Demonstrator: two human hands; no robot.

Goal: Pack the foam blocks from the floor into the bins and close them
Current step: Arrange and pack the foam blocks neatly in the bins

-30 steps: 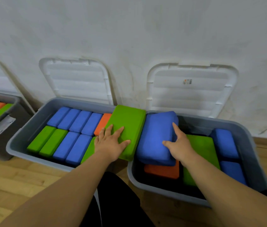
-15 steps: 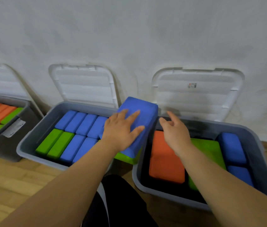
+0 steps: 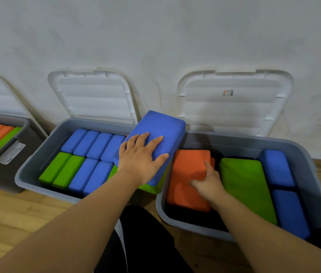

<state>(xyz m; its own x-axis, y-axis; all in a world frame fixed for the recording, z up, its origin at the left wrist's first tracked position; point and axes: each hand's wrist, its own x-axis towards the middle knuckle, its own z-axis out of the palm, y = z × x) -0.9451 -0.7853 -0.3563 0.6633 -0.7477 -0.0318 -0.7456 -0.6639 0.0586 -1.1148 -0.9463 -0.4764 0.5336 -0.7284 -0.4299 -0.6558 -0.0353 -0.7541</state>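
My left hand [image 3: 141, 157] lies flat with spread fingers on a large blue foam block [image 3: 158, 131]. That block sits tilted on a green block [image 3: 151, 187] at the right end of the middle grey bin [image 3: 37, 168]. Rows of blue and green blocks fill this bin. My right hand [image 3: 207, 181] grips the right edge of an orange block [image 3: 187, 174] inside the right grey bin [image 3: 303, 154]. A large green block [image 3: 246, 184] and two blue blocks [image 3: 280, 186] lie beside it.
White lids [image 3: 232, 107] stand open against the wall behind the bins. A third grey bin [image 3: 11, 152] at the left holds orange, green and blue blocks. Wooden floor runs in front, and my dark-clothed knee [image 3: 142, 239] is between the bins.
The blue block went from the right bin onto the green block by the middle bin, under my left hand. My right hand dropped onto the uncovered orange block and took hold of its edge.
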